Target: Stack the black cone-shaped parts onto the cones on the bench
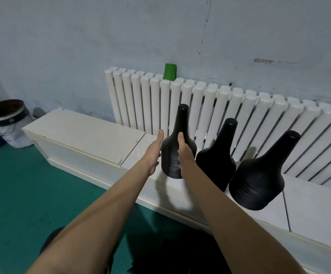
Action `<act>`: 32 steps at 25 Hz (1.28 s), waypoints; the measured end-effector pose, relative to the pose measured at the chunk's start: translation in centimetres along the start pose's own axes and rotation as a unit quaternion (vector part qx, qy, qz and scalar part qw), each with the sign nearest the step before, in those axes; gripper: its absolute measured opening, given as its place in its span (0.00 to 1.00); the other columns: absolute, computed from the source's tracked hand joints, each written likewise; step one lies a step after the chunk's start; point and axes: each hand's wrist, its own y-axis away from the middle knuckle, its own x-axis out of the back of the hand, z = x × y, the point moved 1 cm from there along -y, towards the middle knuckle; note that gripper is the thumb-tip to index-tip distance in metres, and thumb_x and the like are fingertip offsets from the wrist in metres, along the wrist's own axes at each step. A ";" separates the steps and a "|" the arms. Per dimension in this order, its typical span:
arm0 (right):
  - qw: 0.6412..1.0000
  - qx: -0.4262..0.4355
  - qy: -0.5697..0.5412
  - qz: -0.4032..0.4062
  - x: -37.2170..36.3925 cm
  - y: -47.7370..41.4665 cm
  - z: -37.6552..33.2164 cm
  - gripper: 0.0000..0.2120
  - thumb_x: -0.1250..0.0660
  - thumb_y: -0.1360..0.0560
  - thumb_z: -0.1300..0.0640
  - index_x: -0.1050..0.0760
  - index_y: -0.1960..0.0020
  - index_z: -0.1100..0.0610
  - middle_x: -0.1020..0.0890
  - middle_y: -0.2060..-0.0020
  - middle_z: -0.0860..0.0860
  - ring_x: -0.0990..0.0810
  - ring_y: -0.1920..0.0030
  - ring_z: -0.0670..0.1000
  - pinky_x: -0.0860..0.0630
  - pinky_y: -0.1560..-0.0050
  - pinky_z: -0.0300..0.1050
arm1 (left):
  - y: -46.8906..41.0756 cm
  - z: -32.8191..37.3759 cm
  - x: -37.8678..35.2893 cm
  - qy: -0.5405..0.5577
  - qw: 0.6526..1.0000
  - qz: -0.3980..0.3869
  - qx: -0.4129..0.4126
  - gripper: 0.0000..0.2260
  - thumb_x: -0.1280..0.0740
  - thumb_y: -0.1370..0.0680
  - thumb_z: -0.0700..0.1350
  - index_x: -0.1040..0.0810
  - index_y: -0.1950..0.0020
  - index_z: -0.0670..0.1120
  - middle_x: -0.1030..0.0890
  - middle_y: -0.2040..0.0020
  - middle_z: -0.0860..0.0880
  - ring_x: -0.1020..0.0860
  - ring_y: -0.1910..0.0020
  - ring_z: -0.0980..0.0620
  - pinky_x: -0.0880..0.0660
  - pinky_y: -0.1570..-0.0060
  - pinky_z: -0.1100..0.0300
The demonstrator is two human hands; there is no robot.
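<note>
Centre: left hand [154,153], right hand [184,157] flanking black cone [182,119], fingers [181,139] straight, contact unclear. Left edge: bucket [9,123] cropped, contents indiscernible.

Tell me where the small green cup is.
Head view, upper centre: the small green cup stands on top of the white ribbed radiator, near its left end.

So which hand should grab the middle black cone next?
Probably the right hand: it is against the leftmost cone, on the side nearest the middle cone. The left hand is on the far side, with that cone in the way.
</note>
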 end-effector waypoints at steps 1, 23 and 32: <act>1.000 0.000 0.004 -0.001 -0.2 0.3 0.2 0.34 0.44 0.18 0.34 0.31 0.25 0.60 0.25 0.38 0.51 0.29 0.29 0.56 0.37 0.25 0.52 | 0.1 -0.4 0.3 0.000 1.000 0.004 -0.001 0.34 0.50 0.22 0.70 0.37 0.23 0.49 0.35 0.24 0.46 0.39 0.24 0.45 0.44 0.25 0.45; 0.974 -0.213 0.076 0.009 -0.9 -1.2 20.8 0.42 0.46 0.22 0.26 0.43 0.17 0.50 0.39 0.19 0.52 0.36 0.21 0.57 0.39 0.22 0.58 | -4.5 -21.1 5.8 -0.011 0.984 0.030 0.173 0.38 0.49 0.23 0.71 0.41 0.21 0.48 0.35 0.24 0.43 0.37 0.25 0.43 0.42 0.25 0.44; 0.935 -0.335 0.111 0.025 2.3 -2.5 31.1 0.37 0.48 0.18 0.32 0.41 0.18 0.54 0.34 0.21 0.56 0.33 0.23 0.59 0.34 0.30 0.53 | -7.1 -34.7 5.1 -0.020 0.958 0.015 0.285 0.32 0.44 0.20 0.65 0.34 0.26 0.44 0.29 0.29 0.44 0.29 0.33 0.44 0.35 0.38 0.53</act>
